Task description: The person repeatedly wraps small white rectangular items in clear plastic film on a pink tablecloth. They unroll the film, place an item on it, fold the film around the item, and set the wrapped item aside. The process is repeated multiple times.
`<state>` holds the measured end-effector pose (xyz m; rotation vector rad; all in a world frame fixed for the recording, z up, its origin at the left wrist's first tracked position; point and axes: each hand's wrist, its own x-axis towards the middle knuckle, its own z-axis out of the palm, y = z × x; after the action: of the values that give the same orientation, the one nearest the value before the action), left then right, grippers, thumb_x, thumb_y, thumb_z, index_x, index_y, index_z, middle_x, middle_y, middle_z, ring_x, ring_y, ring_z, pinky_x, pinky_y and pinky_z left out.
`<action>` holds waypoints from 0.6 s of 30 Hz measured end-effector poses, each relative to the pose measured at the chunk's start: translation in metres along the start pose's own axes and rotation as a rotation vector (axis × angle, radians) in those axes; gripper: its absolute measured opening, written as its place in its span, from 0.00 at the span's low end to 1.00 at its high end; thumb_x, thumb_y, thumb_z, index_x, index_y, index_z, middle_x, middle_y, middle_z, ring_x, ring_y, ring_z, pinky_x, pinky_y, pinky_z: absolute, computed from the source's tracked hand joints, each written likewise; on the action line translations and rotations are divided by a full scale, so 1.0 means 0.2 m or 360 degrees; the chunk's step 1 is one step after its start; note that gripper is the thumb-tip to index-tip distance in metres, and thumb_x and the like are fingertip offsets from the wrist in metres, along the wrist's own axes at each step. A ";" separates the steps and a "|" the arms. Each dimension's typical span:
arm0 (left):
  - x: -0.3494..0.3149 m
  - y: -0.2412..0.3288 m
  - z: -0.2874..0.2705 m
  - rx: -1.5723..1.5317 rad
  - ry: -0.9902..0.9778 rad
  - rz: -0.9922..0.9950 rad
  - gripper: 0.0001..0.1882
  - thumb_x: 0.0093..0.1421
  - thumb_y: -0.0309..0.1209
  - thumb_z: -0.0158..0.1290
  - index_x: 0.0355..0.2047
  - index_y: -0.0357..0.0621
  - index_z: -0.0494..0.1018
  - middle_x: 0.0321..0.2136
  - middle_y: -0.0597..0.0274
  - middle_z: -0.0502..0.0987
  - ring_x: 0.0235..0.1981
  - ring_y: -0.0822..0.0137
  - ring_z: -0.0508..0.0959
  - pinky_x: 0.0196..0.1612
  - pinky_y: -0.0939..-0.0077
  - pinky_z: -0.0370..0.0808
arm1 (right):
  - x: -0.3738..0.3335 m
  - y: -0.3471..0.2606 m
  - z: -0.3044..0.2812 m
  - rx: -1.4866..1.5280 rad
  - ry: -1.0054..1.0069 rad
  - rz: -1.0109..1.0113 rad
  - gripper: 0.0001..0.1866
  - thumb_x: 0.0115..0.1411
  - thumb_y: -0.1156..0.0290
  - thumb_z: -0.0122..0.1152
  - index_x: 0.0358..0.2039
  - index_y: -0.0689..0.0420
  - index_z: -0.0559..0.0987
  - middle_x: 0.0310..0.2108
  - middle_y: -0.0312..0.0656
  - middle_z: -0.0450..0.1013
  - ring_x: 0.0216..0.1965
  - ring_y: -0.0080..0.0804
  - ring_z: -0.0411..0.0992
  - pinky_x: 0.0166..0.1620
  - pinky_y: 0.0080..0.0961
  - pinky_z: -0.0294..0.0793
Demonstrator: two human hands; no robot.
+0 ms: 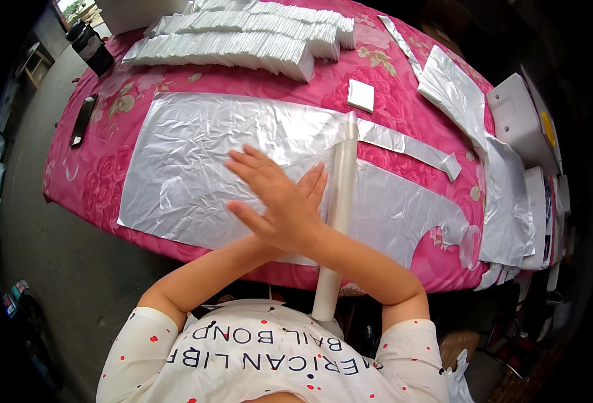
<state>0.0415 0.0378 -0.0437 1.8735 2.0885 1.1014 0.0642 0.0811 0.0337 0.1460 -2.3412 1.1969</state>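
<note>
My forearms cross at the wrists over the table. My right hand (pixel 273 198) is on top, fingers spread, above a crinkled clear plastic sheet (pixel 175 154). Beneath it reaches my left hand (pixel 316 183), mostly covered; its visible fingers are stretched out near a long pale tube (pixel 340 195). The tube lies across the plastic, its near end sticking out past the table edge towards my body. More thin plastic film (pixel 404 208) spreads to its right, with a curved, ragged edge. Neither hand appears to grip anything.
Stacked rows of folded white packets (pixel 242 47) fill the far side, and a single white square packet (pixel 361 95) lies nearer. A phone (pixel 83 121) and a black bottle (pixel 89 47) are at left. Plastic sheets (pixel 452 94) and white boxes (pixel 521 121) crowd the right edge.
</note>
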 end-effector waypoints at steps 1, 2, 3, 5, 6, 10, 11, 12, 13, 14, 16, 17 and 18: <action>0.02 0.00 -0.06 -0.0288 0.0122 -0.0043 0.32 0.59 0.35 0.40 0.60 0.29 0.47 0.60 0.44 0.52 0.60 0.51 0.57 0.60 0.62 0.56 | -0.08 0.00 -0.12 -0.0095 0.0128 -0.0027 0.23 0.55 0.65 0.58 0.50 0.61 0.70 0.53 0.49 0.65 0.59 0.47 0.58 0.59 0.39 0.56; 0.08 -0.03 -0.05 -0.0647 0.0196 -0.0057 0.31 0.60 0.36 0.40 0.60 0.30 0.48 0.60 0.45 0.54 0.58 0.51 0.60 0.58 0.62 0.59 | -0.19 0.03 -0.27 -0.0332 0.0215 -0.0012 0.21 0.53 0.68 0.59 0.47 0.62 0.71 0.50 0.48 0.67 0.56 0.48 0.61 0.56 0.38 0.60; 0.14 -0.04 -0.06 -0.1097 0.0185 -0.0362 0.31 0.62 0.38 0.38 0.60 0.31 0.48 0.59 0.46 0.55 0.56 0.53 0.63 0.55 0.64 0.62 | -0.30 0.06 -0.36 -0.0411 0.0245 0.0045 0.20 0.53 0.69 0.59 0.47 0.61 0.72 0.50 0.47 0.68 0.55 0.47 0.62 0.55 0.38 0.62; 0.30 -0.07 -0.07 -0.1995 0.0155 -0.0970 0.30 0.64 0.42 0.35 0.59 0.32 0.48 0.58 0.49 0.57 0.50 0.55 0.69 0.49 0.68 0.68 | -0.49 0.10 -0.50 -0.0610 0.0136 0.0161 0.22 0.54 0.66 0.58 0.48 0.60 0.71 0.51 0.47 0.67 0.55 0.47 0.62 0.55 0.38 0.62; 0.35 -0.09 -0.07 -0.2125 0.0105 -0.1092 0.30 0.65 0.43 0.34 0.59 0.32 0.48 0.57 0.50 0.58 0.47 0.57 0.71 0.46 0.69 0.69 | -0.56 0.12 -0.54 -0.0658 0.0049 0.0203 0.22 0.55 0.65 0.57 0.49 0.59 0.71 0.52 0.47 0.66 0.56 0.47 0.61 0.56 0.38 0.62; 0.46 -0.15 -0.09 -0.2460 -0.0048 -0.1396 0.32 0.65 0.48 0.30 0.58 0.32 0.48 0.54 0.50 0.62 0.41 0.59 0.74 0.40 0.70 0.71 | -0.64 0.14 -0.57 -0.0768 -0.0361 0.0272 0.26 0.58 0.56 0.50 0.54 0.57 0.68 0.58 0.45 0.61 0.61 0.46 0.54 0.60 0.39 0.55; 0.45 -0.17 -0.10 -0.2498 -0.0062 -0.1432 0.33 0.65 0.49 0.30 0.58 0.32 0.48 0.53 0.50 0.63 0.41 0.58 0.75 0.40 0.70 0.72 | -0.62 0.14 -0.57 -0.0803 -0.0416 0.0249 0.27 0.58 0.54 0.49 0.54 0.57 0.67 0.59 0.45 0.59 0.62 0.45 0.53 0.61 0.40 0.53; 0.46 -0.15 -0.14 -0.2415 0.0014 -0.1517 0.32 0.65 0.49 0.30 0.57 0.32 0.50 0.52 0.49 0.65 0.40 0.58 0.75 0.39 0.69 0.72 | -0.59 0.14 -0.56 -0.0838 -0.0472 0.0232 0.28 0.59 0.52 0.47 0.55 0.57 0.67 0.59 0.44 0.58 0.63 0.45 0.51 0.62 0.40 0.51; 0.45 -0.14 -0.17 -0.2311 0.0066 -0.1437 0.31 0.65 0.49 0.30 0.57 0.33 0.51 0.52 0.49 0.65 0.39 0.58 0.75 0.39 0.70 0.72 | -0.56 0.14 -0.54 -0.0872 -0.0529 0.0225 0.29 0.59 0.50 0.45 0.55 0.56 0.66 0.60 0.44 0.57 0.64 0.44 0.49 0.62 0.40 0.48; 0.42 -0.15 -0.21 -0.2206 0.0124 -0.1356 0.31 0.65 0.49 0.30 0.57 0.33 0.51 0.52 0.49 0.66 0.39 0.59 0.75 0.39 0.70 0.72 | -0.53 0.16 -0.50 -0.0873 -0.0525 0.0165 0.30 0.59 0.49 0.44 0.55 0.56 0.66 0.60 0.44 0.56 0.64 0.44 0.48 0.63 0.40 0.47; 0.34 -0.18 -0.33 -0.2013 0.0233 -0.1217 0.30 0.65 0.49 0.30 0.57 0.35 0.53 0.52 0.49 0.66 0.36 0.61 0.76 0.38 0.72 0.73 | -0.41 0.17 -0.34 -0.0892 -0.0588 0.0022 0.31 0.60 0.46 0.41 0.56 0.56 0.66 0.60 0.44 0.57 0.64 0.44 0.47 0.63 0.41 0.45; 0.28 -0.21 -0.42 -0.1923 0.0285 -0.1155 0.30 0.65 0.49 0.30 0.57 0.36 0.54 0.52 0.49 0.67 0.34 0.64 0.76 0.37 0.73 0.73 | -0.33 0.15 -0.23 -0.0913 -0.0650 -0.0066 0.32 0.60 0.45 0.39 0.56 0.56 0.66 0.60 0.44 0.58 0.64 0.43 0.47 0.63 0.42 0.45; 0.20 -0.26 -0.50 -0.1831 0.0352 -0.1106 0.30 0.65 0.49 0.30 0.57 0.36 0.54 0.52 0.50 0.67 0.32 0.66 0.76 0.36 0.75 0.73 | -0.25 0.11 -0.09 -0.0600 -0.0777 -0.0153 0.32 0.60 0.45 0.40 0.55 0.57 0.67 0.58 0.45 0.60 0.63 0.44 0.49 0.63 0.41 0.47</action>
<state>-0.0633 0.0341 0.0127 0.4715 1.3723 1.7350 0.1082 0.1023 0.0030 0.4557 -2.8952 0.7082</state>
